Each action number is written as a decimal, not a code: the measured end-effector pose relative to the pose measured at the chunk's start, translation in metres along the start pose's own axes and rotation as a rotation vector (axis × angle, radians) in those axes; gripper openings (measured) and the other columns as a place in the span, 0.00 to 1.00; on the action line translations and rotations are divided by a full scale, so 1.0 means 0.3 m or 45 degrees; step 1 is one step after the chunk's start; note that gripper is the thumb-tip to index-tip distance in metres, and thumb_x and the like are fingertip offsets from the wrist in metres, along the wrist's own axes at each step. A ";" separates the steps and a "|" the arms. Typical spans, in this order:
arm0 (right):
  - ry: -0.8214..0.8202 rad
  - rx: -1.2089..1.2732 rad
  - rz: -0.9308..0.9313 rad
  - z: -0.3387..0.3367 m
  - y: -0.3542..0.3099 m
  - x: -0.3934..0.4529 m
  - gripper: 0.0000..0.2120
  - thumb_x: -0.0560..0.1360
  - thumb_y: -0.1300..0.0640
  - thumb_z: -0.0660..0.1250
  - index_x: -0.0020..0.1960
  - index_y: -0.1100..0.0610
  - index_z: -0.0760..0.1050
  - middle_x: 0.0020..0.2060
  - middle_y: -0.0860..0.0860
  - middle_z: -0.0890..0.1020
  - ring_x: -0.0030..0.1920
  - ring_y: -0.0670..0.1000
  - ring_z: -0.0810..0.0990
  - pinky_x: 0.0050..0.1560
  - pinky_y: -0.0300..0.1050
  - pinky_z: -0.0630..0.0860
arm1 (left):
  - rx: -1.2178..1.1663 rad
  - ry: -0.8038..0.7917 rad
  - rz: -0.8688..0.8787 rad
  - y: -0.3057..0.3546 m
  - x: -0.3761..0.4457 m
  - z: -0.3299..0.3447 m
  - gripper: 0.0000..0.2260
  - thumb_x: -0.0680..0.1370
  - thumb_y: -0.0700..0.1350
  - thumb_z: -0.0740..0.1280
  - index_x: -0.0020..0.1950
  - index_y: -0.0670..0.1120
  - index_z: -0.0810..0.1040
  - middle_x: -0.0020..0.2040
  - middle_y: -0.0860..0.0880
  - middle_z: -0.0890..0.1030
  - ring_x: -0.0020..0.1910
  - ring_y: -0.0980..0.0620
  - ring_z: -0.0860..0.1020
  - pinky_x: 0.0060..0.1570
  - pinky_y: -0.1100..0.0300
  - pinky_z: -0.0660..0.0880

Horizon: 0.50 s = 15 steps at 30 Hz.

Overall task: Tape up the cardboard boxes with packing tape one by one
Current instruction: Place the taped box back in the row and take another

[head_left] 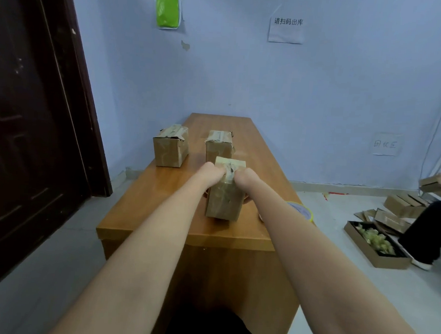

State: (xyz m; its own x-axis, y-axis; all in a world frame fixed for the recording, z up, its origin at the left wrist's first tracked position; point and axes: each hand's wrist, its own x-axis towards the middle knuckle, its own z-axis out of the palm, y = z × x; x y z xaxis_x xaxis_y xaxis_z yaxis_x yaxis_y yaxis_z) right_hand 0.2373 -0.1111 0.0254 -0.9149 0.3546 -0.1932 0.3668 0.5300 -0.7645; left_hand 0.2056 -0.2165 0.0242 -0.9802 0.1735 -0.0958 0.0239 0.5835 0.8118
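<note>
Brown cardboard boxes (225, 193); orange-brown wooden table (256, 153); pale blue wall (322, 95); dark brown door (30, 129); green packet (167, 7).
</note>
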 end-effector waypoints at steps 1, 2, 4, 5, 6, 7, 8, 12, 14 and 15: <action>0.046 0.010 -0.013 -0.019 -0.013 0.018 0.23 0.83 0.52 0.49 0.71 0.66 0.62 0.65 0.63 0.72 0.60 0.65 0.75 0.58 0.59 0.76 | 0.013 0.024 0.040 0.026 0.014 0.008 0.20 0.79 0.52 0.56 0.64 0.40 0.68 0.52 0.42 0.76 0.50 0.41 0.76 0.51 0.50 0.76; 0.094 0.014 -0.031 -0.040 -0.025 0.037 0.24 0.82 0.51 0.49 0.72 0.66 0.61 0.65 0.63 0.72 0.62 0.64 0.74 0.60 0.59 0.74 | 0.019 0.047 0.074 0.053 0.030 0.016 0.20 0.79 0.52 0.55 0.64 0.40 0.69 0.53 0.41 0.76 0.51 0.41 0.76 0.54 0.49 0.75; 0.197 0.002 -0.065 -0.087 -0.039 0.081 0.25 0.82 0.50 0.50 0.72 0.66 0.61 0.65 0.61 0.72 0.63 0.62 0.73 0.63 0.57 0.72 | 0.019 0.084 0.124 0.108 0.066 0.040 0.21 0.79 0.53 0.54 0.64 0.40 0.70 0.55 0.40 0.77 0.52 0.41 0.76 0.55 0.49 0.74; 0.245 -0.012 -0.076 -0.111 -0.040 0.105 0.25 0.82 0.49 0.51 0.72 0.65 0.61 0.65 0.61 0.73 0.63 0.62 0.73 0.63 0.55 0.72 | 0.027 0.096 0.143 0.134 0.086 0.056 0.21 0.79 0.53 0.54 0.64 0.40 0.71 0.56 0.40 0.77 0.53 0.41 0.76 0.55 0.51 0.74; 0.285 -0.029 -0.083 -0.134 -0.038 0.129 0.25 0.82 0.49 0.51 0.71 0.65 0.62 0.65 0.61 0.73 0.63 0.61 0.73 0.63 0.53 0.71 | 0.040 0.104 0.160 0.159 0.107 0.074 0.22 0.80 0.53 0.53 0.64 0.39 0.71 0.57 0.40 0.77 0.53 0.41 0.76 0.53 0.54 0.73; 0.313 -0.046 -0.090 -0.156 -0.033 0.155 0.24 0.82 0.50 0.51 0.71 0.65 0.63 0.65 0.60 0.73 0.64 0.61 0.73 0.63 0.51 0.71 | 0.050 0.108 0.172 0.181 0.130 0.094 0.22 0.80 0.53 0.53 0.64 0.39 0.71 0.58 0.40 0.77 0.53 0.41 0.76 0.51 0.54 0.72; 0.328 -0.057 -0.100 -0.178 -0.027 0.182 0.24 0.82 0.50 0.52 0.70 0.64 0.64 0.65 0.60 0.73 0.64 0.60 0.73 0.62 0.50 0.70 | 0.055 0.106 0.182 0.201 0.154 0.113 0.21 0.81 0.53 0.52 0.63 0.38 0.72 0.58 0.40 0.77 0.54 0.41 0.76 0.50 0.54 0.71; 0.327 -0.059 -0.133 -0.265 -0.001 0.296 0.21 0.81 0.51 0.52 0.68 0.62 0.68 0.63 0.60 0.75 0.61 0.60 0.74 0.59 0.50 0.72 | 0.082 0.082 0.227 0.272 0.266 0.184 0.23 0.81 0.55 0.53 0.63 0.38 0.71 0.60 0.40 0.76 0.56 0.41 0.75 0.53 0.53 0.71; 0.358 -0.071 -0.165 -0.303 0.003 0.353 0.21 0.81 0.51 0.51 0.67 0.62 0.69 0.64 0.60 0.75 0.62 0.60 0.74 0.60 0.51 0.71 | 0.086 0.093 0.255 0.304 0.327 0.212 0.25 0.80 0.58 0.53 0.63 0.39 0.71 0.59 0.40 0.76 0.54 0.42 0.75 0.51 0.54 0.71; 0.379 -0.074 -0.179 -0.321 0.001 0.382 0.21 0.81 0.51 0.51 0.67 0.62 0.70 0.65 0.60 0.74 0.63 0.60 0.73 0.61 0.51 0.71 | 0.080 0.096 0.266 0.321 0.360 0.226 0.26 0.80 0.59 0.54 0.63 0.39 0.71 0.58 0.40 0.77 0.53 0.42 0.75 0.51 0.55 0.71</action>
State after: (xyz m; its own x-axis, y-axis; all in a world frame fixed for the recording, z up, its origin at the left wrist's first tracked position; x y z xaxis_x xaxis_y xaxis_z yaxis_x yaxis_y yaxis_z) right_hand 0.1487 0.0039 0.0620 -0.8708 0.4800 0.1062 0.2577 0.6297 -0.7328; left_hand 0.1152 -0.0879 0.0531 -0.9645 0.2371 0.1161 0.2379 0.5897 0.7718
